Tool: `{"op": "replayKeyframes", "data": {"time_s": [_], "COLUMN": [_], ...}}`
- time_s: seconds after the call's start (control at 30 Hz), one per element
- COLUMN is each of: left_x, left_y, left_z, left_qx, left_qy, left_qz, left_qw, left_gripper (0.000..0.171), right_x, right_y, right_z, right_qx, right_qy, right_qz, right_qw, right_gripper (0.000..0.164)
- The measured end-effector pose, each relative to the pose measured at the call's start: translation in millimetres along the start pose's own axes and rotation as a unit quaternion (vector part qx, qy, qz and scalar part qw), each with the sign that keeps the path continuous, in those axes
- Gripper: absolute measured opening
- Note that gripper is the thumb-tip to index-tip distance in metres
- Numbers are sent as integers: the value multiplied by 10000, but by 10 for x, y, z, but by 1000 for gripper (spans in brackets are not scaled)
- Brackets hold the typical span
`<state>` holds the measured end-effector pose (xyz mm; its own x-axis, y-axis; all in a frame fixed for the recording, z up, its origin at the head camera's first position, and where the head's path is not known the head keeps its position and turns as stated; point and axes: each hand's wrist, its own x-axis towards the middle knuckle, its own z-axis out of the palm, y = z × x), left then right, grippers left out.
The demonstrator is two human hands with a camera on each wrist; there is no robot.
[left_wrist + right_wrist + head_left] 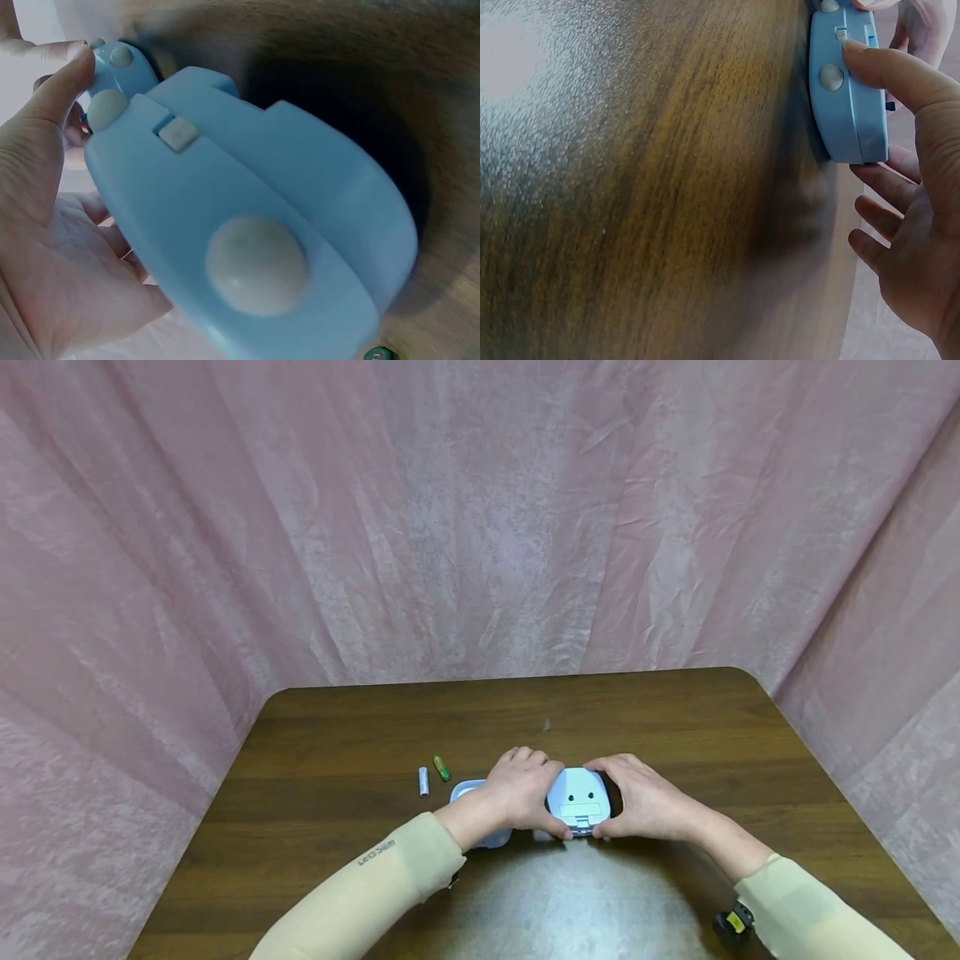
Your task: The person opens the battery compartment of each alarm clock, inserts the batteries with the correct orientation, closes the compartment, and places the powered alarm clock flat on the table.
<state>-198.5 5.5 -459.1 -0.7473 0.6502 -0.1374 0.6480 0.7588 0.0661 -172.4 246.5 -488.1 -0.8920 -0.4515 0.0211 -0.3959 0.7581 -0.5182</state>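
- Head view: the box [578,797] lay on the table [352,735], between the person's two hands, a little right of the middle.
- It was pale blue with rounded corners; its upturned face carried two dark dots, a pale panel below them and a catch at the near edge.
- From the right wrist, I saw rounded grey knobs and a small white switch along its side.
- The left hand [525,789] gripped its left side, thumb at the near edge.
- The right hand [647,797] pinched its right side, thumb near, a finger at the far corner.
- A second box [240,199], also blue and knobbed, sat below the left wrist, partly covered by it.
- Beyond that lay a white cell [423,782] and a green cell [442,767], near each other but apart.
- The table was dark brown wood grain with rounded far corners, and light glared off its near part.
- A pink curtain [480,527], creased and softly shiny, hung behind it and along both sides.
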Motion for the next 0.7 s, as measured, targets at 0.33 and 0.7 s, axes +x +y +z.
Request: {"op": "replayKeyframes", "data": {"time_s": [0.33,0.7], "left_x": [-26,-24], "left_y": [-34,-92], "left_z": [-3,24], "left_qx": [-275,-542], "left_qy": [-53,104], "left_qz": [-19,74], "left_qw": [9996,9984], "left_gripper": [98,93], "right_x": [-16,-3], "right_y": [15,23], "right_z": [12,21], "right_qx": [82,106], "right_qy": [-26,-23], "right_qz": [69,41], "right_qw": [9999,9999], "right_gripper": [92,94]}}
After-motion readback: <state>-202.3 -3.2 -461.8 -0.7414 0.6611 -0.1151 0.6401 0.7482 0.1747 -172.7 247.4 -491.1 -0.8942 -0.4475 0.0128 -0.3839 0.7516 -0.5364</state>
